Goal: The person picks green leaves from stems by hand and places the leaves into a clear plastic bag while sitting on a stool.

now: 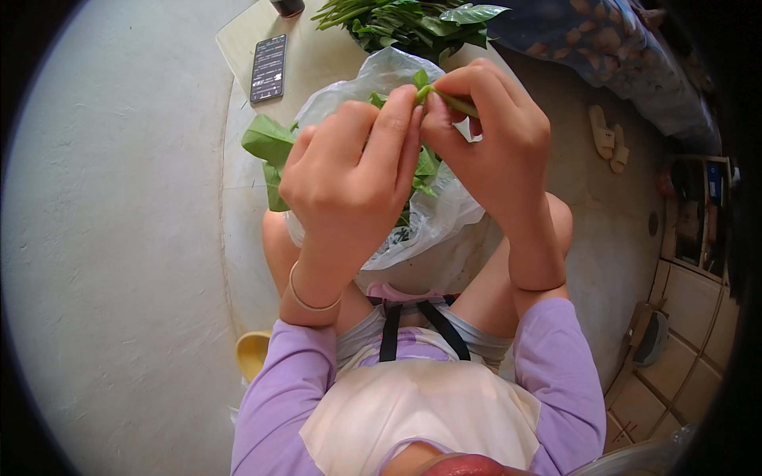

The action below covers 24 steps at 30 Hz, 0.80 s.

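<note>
Both hands meet over a clear plastic bag [452, 205] that hangs between my knees and has green leaves inside. My left hand [357, 160] holds a leafy green stem [423, 94] at its fingertips, with broad leaves [268, 141] sticking out to the left of that hand. My right hand [494, 125] pinches the same stem just to the right, and its thick end runs back under my fingers. Beyond the bag, a heap of leafy green vegetables [411, 27] lies on a pale table [238, 30]. The palm sides of both hands are hidden.
A smartphone [268, 68] lies on the table's left part, near a dark cup [288, 7]. A flowered cloth [571, 35] hangs at upper right, with beige slippers [608, 140] on the floor below. A yellow object [253, 352] stands by my left elbow. Shelves [693, 214] line the right.
</note>
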Motion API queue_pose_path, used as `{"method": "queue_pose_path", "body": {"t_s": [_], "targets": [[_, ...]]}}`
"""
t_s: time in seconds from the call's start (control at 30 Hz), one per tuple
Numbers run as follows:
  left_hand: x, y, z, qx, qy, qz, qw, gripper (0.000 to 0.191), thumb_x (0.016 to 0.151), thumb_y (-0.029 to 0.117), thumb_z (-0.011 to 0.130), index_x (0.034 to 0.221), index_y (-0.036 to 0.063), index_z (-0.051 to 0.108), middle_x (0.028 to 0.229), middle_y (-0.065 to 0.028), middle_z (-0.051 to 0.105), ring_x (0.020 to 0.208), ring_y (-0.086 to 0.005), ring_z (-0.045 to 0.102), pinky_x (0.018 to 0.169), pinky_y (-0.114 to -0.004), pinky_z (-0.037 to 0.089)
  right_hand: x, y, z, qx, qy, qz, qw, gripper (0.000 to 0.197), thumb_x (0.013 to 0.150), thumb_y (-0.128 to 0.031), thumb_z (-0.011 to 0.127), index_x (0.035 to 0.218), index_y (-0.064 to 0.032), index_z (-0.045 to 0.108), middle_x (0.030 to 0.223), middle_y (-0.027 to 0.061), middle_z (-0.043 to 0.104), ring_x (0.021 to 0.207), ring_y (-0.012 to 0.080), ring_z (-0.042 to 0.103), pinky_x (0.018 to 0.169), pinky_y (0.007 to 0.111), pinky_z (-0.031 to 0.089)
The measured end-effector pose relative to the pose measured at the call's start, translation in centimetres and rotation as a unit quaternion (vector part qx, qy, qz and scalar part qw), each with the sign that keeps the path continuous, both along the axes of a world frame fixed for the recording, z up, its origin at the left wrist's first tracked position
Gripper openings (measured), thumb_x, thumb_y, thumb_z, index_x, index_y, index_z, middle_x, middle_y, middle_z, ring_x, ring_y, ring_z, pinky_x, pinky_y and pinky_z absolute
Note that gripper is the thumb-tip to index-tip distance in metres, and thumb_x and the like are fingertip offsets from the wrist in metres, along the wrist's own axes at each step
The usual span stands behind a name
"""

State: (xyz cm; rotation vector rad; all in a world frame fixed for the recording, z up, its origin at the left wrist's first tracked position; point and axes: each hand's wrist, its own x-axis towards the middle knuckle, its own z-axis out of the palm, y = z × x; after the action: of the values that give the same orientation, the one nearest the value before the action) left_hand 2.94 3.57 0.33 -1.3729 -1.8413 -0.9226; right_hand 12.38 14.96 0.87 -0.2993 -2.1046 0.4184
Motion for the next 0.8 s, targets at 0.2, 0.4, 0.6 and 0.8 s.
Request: {"method": "queue_pose_path", "body": {"t_s": [0.2, 0.4, 0.6, 0.8], "targets": [[-1.0, 0.0, -0.2, 0.02, -0.032, -0.052, 0.998, 0.016, 0.076, 0.014, 0.077, 0.092, 0.0129, 0.074, 0.071, 0.0009, 0.058, 0.056, -0.0154, 0.053, 0.055, -0.027, 0.042, 0.3, 0.1, 0.3, -0.131, -0.006, 0.035, 0.991, 0.009, 0.077, -0.005, 0.068, 0.081, -0.0042, 0.06, 0.07, 0.0036, 0.058, 0.056, 0.0141, 0.057, 0.051, 0.028, 0.046], [-2.1, -0.2, -0.2, 0.047, -0.101, -0.144, 0.983, 0.018, 0.073, 0.011, 0.08, 0.09, 0.0123, 0.074, 0.071, 0.0019, 0.059, 0.059, -0.0148, 0.056, 0.053, -0.027, 0.042, 1.5, 1.6, 1.2, -0.466, -0.059, 0.249, 0.847, 0.012, 0.086, -0.01, 0.064, 0.092, 0.0005, 0.064, 0.072, -0.0014, 0.059, 0.066, 0.0024, 0.052, 0.056, 0.021, 0.042], [-2.4, -0.3, -0.2, 0.097, 0.038, -0.118, 0.988, 0.022, 0.073, 0.012, 0.08, 0.095, 0.013, 0.075, 0.07, 0.0054, 0.055, 0.056, -0.0104, 0.049, 0.053, -0.024, 0.037, 1.0, 1.3, 1.1, -0.563, -0.035, 0.307, 0.766, 0.014, 0.087, -0.013, 0.064, 0.09, 0.0005, 0.066, 0.069, -0.0019, 0.056, 0.061, 0.0023, 0.048, 0.052, 0.018, 0.034], [-2.3, -0.6, -0.2, 0.087, 0.132, -0.063, 0.985, 0.021, 0.075, 0.013, 0.078, 0.096, 0.0143, 0.076, 0.071, 0.008, 0.052, 0.054, -0.0064, 0.042, 0.052, -0.022, 0.032, 0.7, 0.7, 0.9, -0.641, 0.01, 0.353, 0.681, 0.009, 0.086, -0.009, 0.063, 0.087, 0.0004, 0.064, 0.064, -0.0034, 0.051, 0.057, 0.003, 0.046, 0.05, 0.02, 0.033]]}}
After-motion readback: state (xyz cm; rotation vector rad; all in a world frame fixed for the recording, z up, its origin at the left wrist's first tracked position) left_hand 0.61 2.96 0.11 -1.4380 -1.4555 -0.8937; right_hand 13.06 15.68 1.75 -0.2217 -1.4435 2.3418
